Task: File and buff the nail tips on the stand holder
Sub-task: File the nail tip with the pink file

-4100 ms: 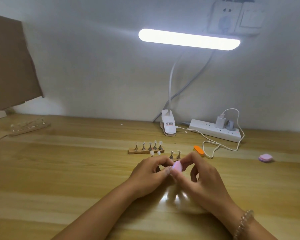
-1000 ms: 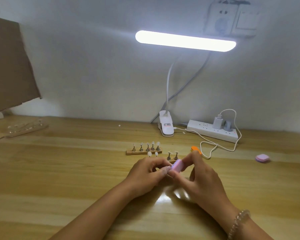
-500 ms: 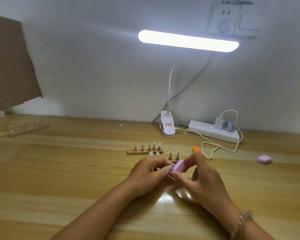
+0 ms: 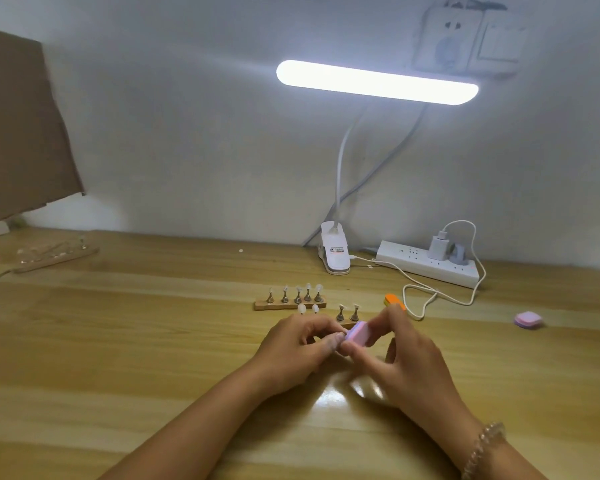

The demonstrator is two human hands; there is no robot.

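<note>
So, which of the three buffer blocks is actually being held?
The pink-and-purple buffer block pinched in the right hand, beside the left hand. The orange block and the far-right pink block lie on the table.

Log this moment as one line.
phase: buffing | right hand: pinches pink buffer block | left hand: curled at block's end, contents hidden | five-peg stand holder: untouched

Right hand (image 4: 407, 356) pinching pink buffer block (image 4: 360, 335), left hand (image 4: 290, 353) curled beside it

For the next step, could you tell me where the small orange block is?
Head view, right of centre: the orange block lies behind the right hand, beside the white cable loop.
</note>
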